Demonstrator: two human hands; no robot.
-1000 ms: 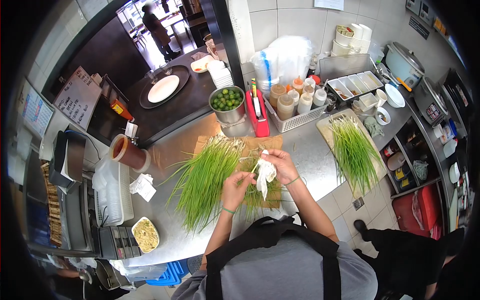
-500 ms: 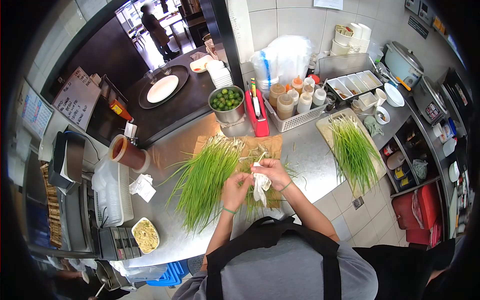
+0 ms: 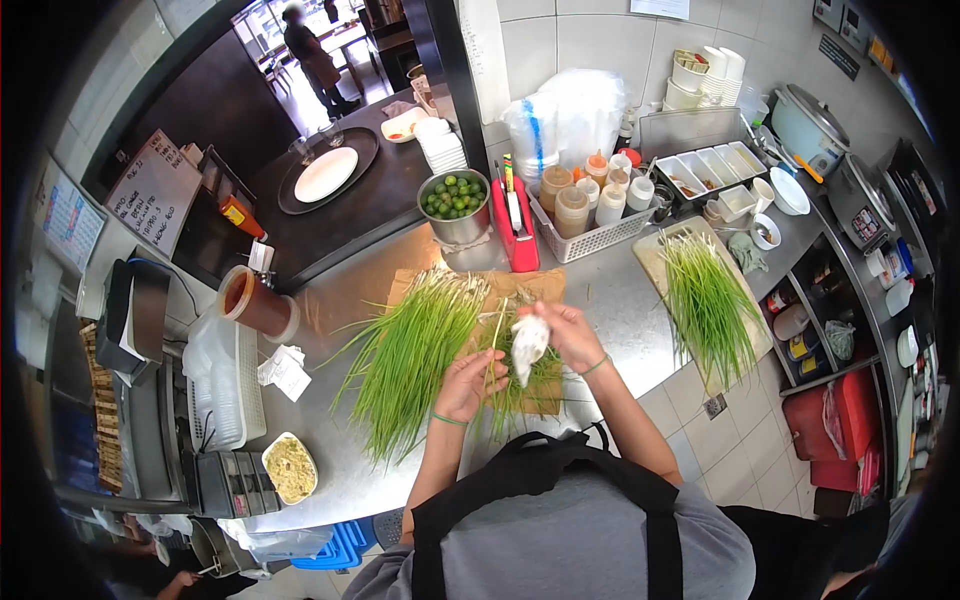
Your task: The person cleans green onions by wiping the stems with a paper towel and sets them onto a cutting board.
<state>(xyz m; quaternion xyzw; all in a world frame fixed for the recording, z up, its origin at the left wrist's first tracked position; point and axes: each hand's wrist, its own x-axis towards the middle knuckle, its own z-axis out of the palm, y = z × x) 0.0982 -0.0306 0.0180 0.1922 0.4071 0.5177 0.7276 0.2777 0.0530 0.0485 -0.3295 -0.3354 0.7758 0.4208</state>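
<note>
Grey shirt (image 3: 565, 545), broad black straps, a green band at each wrist.

Taking the shirt as the clock dial, its plain fabric shows no visible print; the black straps, wide and flat, run at nine (image 3: 429, 545) and three o'clock (image 3: 664, 545), joining a broader black panel (image 3: 555, 468) at twelve. The grey sleeves stop short of the forearms, which are uncovered. Both hands are ungloved: the left hand (image 3: 470, 385) has a thin green wristband (image 3: 450, 420) towards eleven, the right hand (image 3: 568, 337) a similar slim band (image 3: 595, 366) just past twelve.

Restaurant kitchen, steel worktop (image 3: 345, 420), squeeze bottles (image 3: 572, 212), serving hatch (image 3: 437, 72); tables (image 3: 345, 39) beyond
</note>
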